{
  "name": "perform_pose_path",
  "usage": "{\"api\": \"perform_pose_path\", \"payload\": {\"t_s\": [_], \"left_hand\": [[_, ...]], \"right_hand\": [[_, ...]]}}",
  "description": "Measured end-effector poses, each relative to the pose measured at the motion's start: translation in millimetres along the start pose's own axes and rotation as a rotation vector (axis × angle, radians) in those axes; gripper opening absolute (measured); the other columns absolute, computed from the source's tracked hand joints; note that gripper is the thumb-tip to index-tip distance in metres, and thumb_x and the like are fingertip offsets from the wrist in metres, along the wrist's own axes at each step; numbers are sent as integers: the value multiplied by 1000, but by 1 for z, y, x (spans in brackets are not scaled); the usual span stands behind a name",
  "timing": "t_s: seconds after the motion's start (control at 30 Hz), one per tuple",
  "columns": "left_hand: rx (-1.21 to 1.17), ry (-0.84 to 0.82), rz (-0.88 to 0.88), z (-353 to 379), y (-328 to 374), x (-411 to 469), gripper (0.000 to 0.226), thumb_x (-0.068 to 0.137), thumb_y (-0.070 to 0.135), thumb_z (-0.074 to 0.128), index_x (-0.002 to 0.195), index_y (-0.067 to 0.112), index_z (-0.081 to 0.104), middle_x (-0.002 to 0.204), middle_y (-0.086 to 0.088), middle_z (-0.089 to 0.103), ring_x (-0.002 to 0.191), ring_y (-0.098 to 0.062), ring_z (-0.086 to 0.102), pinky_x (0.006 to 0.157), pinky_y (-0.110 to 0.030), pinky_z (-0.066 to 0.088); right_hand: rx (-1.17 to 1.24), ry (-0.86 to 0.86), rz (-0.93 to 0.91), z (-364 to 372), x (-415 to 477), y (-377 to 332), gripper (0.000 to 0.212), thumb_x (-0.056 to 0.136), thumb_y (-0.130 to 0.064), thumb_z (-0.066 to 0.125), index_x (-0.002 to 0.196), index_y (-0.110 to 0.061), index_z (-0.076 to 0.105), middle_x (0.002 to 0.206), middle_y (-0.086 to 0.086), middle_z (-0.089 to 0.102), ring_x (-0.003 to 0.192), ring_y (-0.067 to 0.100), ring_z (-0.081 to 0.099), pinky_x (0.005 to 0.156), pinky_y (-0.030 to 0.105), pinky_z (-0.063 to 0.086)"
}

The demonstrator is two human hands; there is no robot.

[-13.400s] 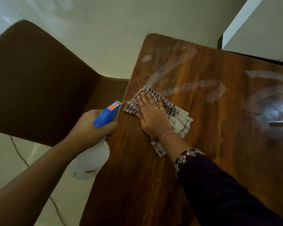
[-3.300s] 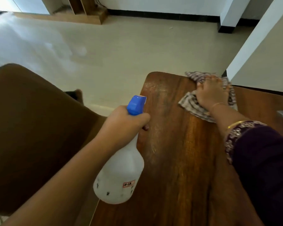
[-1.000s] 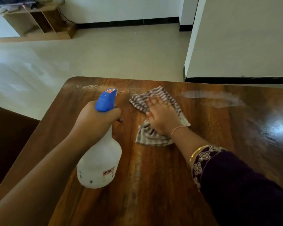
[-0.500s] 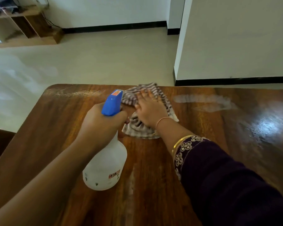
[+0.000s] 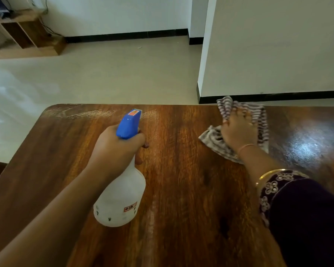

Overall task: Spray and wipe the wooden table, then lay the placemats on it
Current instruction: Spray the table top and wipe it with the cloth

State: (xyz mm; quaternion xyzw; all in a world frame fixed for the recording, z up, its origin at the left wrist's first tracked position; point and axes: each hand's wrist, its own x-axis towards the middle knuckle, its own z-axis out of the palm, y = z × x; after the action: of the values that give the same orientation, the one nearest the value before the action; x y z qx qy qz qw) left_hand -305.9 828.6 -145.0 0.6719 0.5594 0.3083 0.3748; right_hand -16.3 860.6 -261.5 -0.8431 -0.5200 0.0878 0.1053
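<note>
Two hands were at work over the worktop (image 5: 181, 189). Left hand (image 5: 114, 151) was clenched round the neck of the bottle (image 5: 121, 199), a finger at the trigger under the blue head, nozzle aimed toward the worktop's far edge; whether the bottle touched the worktop could not be told. Right hand (image 5: 238, 130) lay flat, palm down, fingers spread, pressing the cloth (image 5: 258, 120) onto the worktop at its far edge, well right of the bottle. Cloth: striped, rumpled, one corner lifted past the edge.

Judged: bottle light, rigid plastic, possibly slick if wet; best held at the neck as here. Cloth soft, limp, bunches easily; a flat palm on its middle should drag it evenly. Pale streaks showed near the worktop's far left corner. No placemats in view; wiping stage judged unfinished.
</note>
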Motion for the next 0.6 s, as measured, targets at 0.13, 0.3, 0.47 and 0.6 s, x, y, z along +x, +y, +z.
{"api": "perform_pose_path", "payload": {"t_s": [0.13, 0.3, 0.47, 0.6], "left_hand": [[6, 9, -11, 2, 1, 1, 21, 82, 7, 57, 66, 20, 52, 49, 24, 59, 43, 7, 55, 39, -3, 38], [65, 22, -44, 9, 3, 4, 21, 82, 13, 60, 66, 24, 53, 47, 5, 55, 42, -6, 49, 48, -21, 38], [32, -2, -51, 5, 0, 6, 17, 84, 10, 58, 70, 17, 53, 46, 25, 57, 40, 8, 53, 38, -10, 40], [-11, -8, -54, 3, -2, 4, 18, 85, 8, 57, 69, 15, 52, 44, 25, 56, 37, 7, 51, 34, -3, 33]], "right_hand": [[-6, -55, -255, 18, -25, -67, 60, 97, -31, 33, 152, -15, 15, 159, 9, 18, 145, 32, 13, 116, 52, 8], [-47, -179, -499, 33, -40, -111, 56, 101, -38, 23, 153, -18, 13, 162, 2, 5, 148, 25, -2, 116, 50, -3], [-28, -141, -379, 18, -20, -58, 57, 102, -38, 25, 153, -18, 12, 162, 2, 5, 148, 23, 1, 118, 46, 0], [-14, -109, -91, -3, -13, 7, 57, 102, -37, 26, 153, -16, 12, 162, 5, 5, 148, 25, 2, 118, 48, 1]]}}
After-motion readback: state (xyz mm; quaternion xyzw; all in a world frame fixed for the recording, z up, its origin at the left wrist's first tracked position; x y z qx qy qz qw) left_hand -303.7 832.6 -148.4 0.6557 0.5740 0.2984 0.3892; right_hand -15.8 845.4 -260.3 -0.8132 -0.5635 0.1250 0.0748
